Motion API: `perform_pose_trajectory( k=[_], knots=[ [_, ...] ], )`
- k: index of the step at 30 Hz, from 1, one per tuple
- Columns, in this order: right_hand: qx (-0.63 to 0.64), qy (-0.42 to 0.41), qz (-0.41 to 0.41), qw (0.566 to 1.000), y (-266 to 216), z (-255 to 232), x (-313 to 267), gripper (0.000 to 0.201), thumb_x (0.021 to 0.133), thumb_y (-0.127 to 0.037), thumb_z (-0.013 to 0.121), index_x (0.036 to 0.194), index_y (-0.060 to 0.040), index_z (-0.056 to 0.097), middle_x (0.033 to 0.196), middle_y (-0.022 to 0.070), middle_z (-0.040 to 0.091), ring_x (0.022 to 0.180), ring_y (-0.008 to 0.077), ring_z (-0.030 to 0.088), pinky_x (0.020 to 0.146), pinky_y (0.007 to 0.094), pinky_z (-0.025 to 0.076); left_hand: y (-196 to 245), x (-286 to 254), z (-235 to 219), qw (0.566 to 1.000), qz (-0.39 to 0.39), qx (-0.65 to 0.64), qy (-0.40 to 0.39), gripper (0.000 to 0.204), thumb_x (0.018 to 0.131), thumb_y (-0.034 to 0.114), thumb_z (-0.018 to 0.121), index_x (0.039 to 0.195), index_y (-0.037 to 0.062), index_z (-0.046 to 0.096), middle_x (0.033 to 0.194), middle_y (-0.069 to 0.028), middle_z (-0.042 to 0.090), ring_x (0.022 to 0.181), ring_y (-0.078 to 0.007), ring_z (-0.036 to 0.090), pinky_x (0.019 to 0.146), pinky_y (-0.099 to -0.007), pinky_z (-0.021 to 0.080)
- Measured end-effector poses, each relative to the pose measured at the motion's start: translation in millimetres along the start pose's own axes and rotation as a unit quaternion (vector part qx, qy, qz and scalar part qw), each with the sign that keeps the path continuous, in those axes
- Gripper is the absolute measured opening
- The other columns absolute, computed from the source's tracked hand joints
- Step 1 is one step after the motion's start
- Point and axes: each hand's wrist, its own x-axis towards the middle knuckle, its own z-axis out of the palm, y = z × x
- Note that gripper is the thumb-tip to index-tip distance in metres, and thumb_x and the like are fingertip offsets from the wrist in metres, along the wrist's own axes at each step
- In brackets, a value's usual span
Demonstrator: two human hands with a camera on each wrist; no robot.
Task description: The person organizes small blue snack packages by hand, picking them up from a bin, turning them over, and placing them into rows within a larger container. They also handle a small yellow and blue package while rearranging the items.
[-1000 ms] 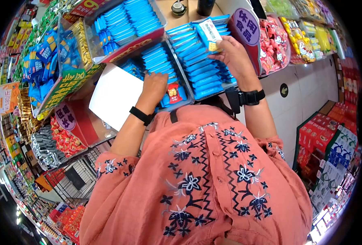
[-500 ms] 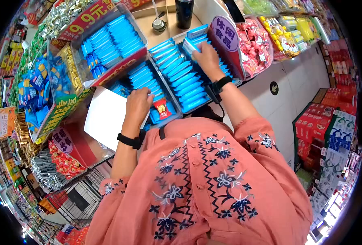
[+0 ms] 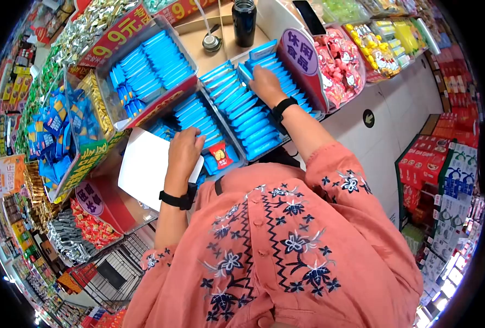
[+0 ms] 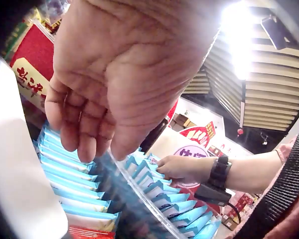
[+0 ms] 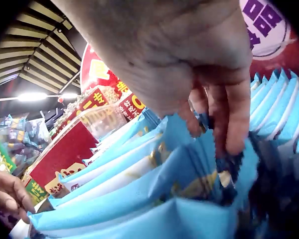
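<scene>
The right hand [image 3: 264, 85] presses curled fingers down among the light-blue foil snack packets [image 3: 248, 112] standing in the clear plastic display bin [image 3: 286, 139], tucking one in; the row looks nearly full. The left hand [image 3: 183, 150] rests, loosely curled, on the neighbouring bin's blue packets [image 3: 199, 115]

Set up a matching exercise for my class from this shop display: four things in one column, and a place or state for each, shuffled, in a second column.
Things
1. right hand
2. left hand
3. black bottle
4. red packet

Places or states
A. stands upright behind the bins
B. lies at the near end of the middle bin, among blue packets
C. fingers tucked in among the blue packets of the right-hand bin
D. hangs over the near edge of the middle bin, beside a white card

Pairs: 1-C, 2-D, 3-A, 4-B
</scene>
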Motion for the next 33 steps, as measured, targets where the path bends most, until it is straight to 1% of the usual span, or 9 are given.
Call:
perform_pose_trajectory(
  k=[3,7,13,17,18,21,24,27,33],
  knots=[
    [-0.042,-0.022,0.027,0.999,-6.6,-9.6,1.0,0.028,0.080,-0.014,0.068,0.103,0.0010,0.060,0.097,0.0252,0.068,0.091,0.0413,0.067,0.080,0.0502,0.054,4.0,2.2,-3.7,1.000,-0.004,-0.012,-0.001,0.023,0.089,0.022,0.065,0.100,0.0019,0.067,0.096,-0.0179,0.069,0.089,-0.0356,0.063,0.078,-0.0433,0.049],
    [-0.041,-0.078,0.053,0.995,-6.5,-10.5,6.0,0.033,0.081,-0.017,0.068,0.109,0.0005,0.062,0.102,0.0222,0.069,0.096,0.0400,0.066,0.083,0.0499,0.053,4.1,10.1,-5.8,1.000,-0.007,-0.023,-0.001,0.024,0.090,0.023,0.065,0.099,0.0014,0.067,0.095,-0.0181,0.070,0.089,-0.0356,0.064,0.077,-0.0436,0.049],
    [-0.051,-0.102,0.031,0.993,-1.6,-9.3,8.8,0.025,0.082,-0.017,0.068,0.103,-0.0036,0.065,0.104,0.0207,0.069,0.098,0.0395,0.066,0.083,0.0491,0.053,7.4,11.3,-9.6,1.000,-0.011,-0.012,-0.005,0.024,0.089,0.023,0.066,0.099,0.0013,0.067,0.094,-0.0180,0.070,0.088,-0.0355,0.064,0.077,-0.0435,0.049],
    [-0.037,-0.143,0.060,0.987,-3.2,-11.0,10.6,0.025,0.081,-0.017,0.069,0.102,-0.0032,0.066,0.107,0.0205,0.068,0.102,0.0389,0.064,0.086,0.0474,0.052,8.1,7.7,-8.8,1.000,-0.003,-0.020,0.009,0.022,0.087,0.021,0.066,0.097,0.0014,0.067,0.090,-0.0192,0.070,0.086,-0.0382,0.062,0.076,-0.0472,0.049],
    [-0.055,-0.098,0.008,0.994,-1.9,-9.3,7.4,0.021,0.082,-0.017,0.068,0.094,-0.0011,0.062,0.083,0.0178,0.069,0.062,0.0302,0.069,0.064,0.0420,0.054,7.2,7.3,-9.2,1.000,-0.007,-0.020,0.009,0.022,0.087,0.022,0.066,0.097,0.0014,0.067,0.090,-0.0189,0.070,0.086,-0.0380,0.063,0.076,-0.0470,0.049],
    [-0.059,-0.122,0.025,0.990,3.6,-3.8,9.0,0.023,0.081,-0.017,0.069,0.095,-0.0001,0.063,0.085,0.0192,0.069,0.066,0.0314,0.069,0.066,0.0434,0.054,6.1,3.7,-10.0,1.000,-0.014,-0.018,0.007,0.023,0.087,0.022,0.067,0.097,0.0014,0.068,0.092,-0.0179,0.070,0.087,-0.0368,0.063,0.077,-0.0461,0.050],
    [-0.106,-0.036,-0.049,0.993,5.6,-0.8,5.7,0.022,0.081,-0.017,0.069,0.094,0.0006,0.063,0.084,0.0199,0.069,0.064,0.0317,0.069,0.066,0.0437,0.054,2.4,1.7,-8.7,0.999,0.004,-0.022,0.024,0.023,0.087,0.022,0.067,0.097,0.0012,0.068,0.092,-0.0175,0.070,0.087,-0.0366,0.063,0.078,-0.0461,0.050],
    [-0.069,-0.160,0.038,0.984,-9.1,-16.5,7.9,0.025,0.080,-0.018,0.070,0.099,-0.0024,0.068,0.105,0.0214,0.069,0.100,0.0399,0.065,0.085,0.0482,0.052,1.5,0.6,-8.9,1.000,-0.010,-0.021,0.014,0.023,0.088,0.022,0.067,0.097,0.0016,0.068,0.093,-0.0179,0.070,0.088,-0.0370,0.063,0.078,-0.0464,0.049],
    [-0.065,-0.180,0.037,0.981,-9.9,-23.5,6.7,0.031,0.078,-0.021,0.074,0.101,-0.0015,0.070,0.109,0.0205,0.069,0.103,0.0378,0.065,0.087,0.0465,0.053,-4.0,-0.5,-5.5,1.000,-0.020,-0.021,-0.010,0.023,0.090,0.023,0.064,0.099,0.0014,0.065,0.091,-0.0177,0.068,0.085,-0.0337,0.064,0.074,-0.0412,0.049]
  ],
)
